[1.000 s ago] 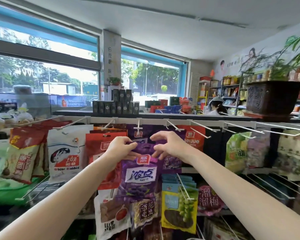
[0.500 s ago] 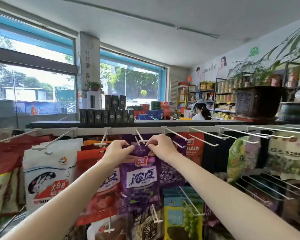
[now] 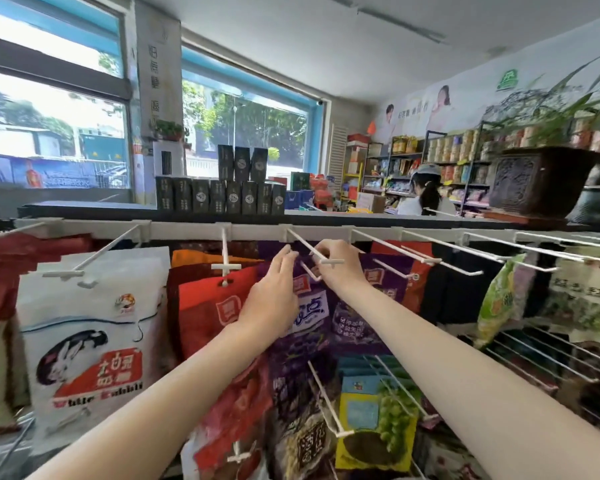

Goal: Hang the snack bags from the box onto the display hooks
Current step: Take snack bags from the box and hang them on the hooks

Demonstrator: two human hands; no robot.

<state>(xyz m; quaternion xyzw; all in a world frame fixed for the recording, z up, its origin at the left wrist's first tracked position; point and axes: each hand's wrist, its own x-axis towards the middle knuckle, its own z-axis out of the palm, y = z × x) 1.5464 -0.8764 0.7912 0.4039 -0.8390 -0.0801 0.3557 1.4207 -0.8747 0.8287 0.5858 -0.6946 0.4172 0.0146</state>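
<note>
We see 2 hands raised at a white display hook [image 3: 312, 249] on the top rail of a shop rack. The left hand [image 3: 272, 299] pinches the top edge of a purple snack bag [image 3: 309, 306]; the right hand [image 3: 340, 268] curls its fingers round the bag's other top corner, just under the hook's price tab. Both hands cover the bag's hang hole, so we cannot tell whether the hook's wire passes through it. The bag's lower half is lost behind the left forearm. A red bag [image 3: 219, 306] hangs just to its left, a white rabbit-print bag [image 3: 90, 341] beyond that. The box is out of frame. Motion blur smears most package lettering.
</note>
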